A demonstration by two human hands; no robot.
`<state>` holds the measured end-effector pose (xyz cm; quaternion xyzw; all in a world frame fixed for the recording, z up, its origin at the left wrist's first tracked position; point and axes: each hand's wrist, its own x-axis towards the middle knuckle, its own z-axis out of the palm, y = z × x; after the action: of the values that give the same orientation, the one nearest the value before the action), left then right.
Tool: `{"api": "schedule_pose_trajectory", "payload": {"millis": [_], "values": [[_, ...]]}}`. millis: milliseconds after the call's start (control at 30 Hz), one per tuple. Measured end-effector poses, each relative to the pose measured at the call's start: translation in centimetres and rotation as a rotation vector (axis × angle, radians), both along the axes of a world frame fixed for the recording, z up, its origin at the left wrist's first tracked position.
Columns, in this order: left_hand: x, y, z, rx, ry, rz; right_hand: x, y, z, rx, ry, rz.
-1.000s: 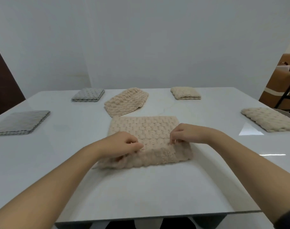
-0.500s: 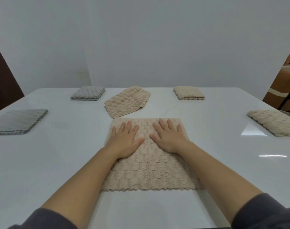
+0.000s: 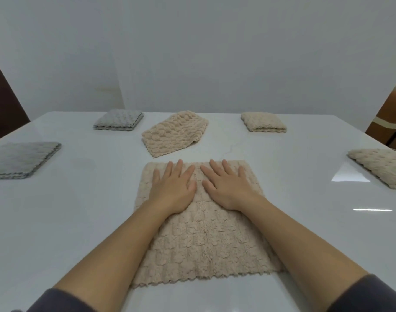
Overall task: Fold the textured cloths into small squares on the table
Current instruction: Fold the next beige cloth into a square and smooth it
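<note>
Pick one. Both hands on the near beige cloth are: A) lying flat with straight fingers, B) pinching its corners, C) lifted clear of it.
A: the left hand and right hand rest flat, palm-down, on the far half of the beige cloth.

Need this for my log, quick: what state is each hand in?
Left hand: open, flat on the beige cloth.
Right hand: open, flat on the same cloth.

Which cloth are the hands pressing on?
The big beige cloth nearest the person; only it has the left hand and right hand flat on it.
</note>
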<state>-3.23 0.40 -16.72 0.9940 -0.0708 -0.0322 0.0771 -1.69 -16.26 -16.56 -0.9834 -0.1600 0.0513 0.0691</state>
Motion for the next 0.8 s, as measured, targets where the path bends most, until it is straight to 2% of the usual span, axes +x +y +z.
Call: {"api": "schedule_pose_trajectory", "payload": {"millis": [267,367,500,633,800], "values": [[-1.0,5.7,-0.1,0.101,0.007,0.244,-0.4,-3.6,-0.1,0.009,-0.013,-0.174],[-2.7,6.5,0.5,0.198,-0.091,0.259,-1.1,-4.5,-0.3,0.013,-0.014,-0.218],[-5.4,4.6,1.5,0.122,-0.219,0.117,-1.6,-4.4,-0.1,-0.002,-0.074,-0.223],[-8.2,1.8,2.3,-0.007,-0.176,-0.069,-4.4,-3.8,1.1,0.005,-0.151,-0.139],[-10.7,-0.3,1.3,-0.090,-0.091,-0.177,-10.5,-1.8,0.8,0.071,-0.025,0.024]]}}
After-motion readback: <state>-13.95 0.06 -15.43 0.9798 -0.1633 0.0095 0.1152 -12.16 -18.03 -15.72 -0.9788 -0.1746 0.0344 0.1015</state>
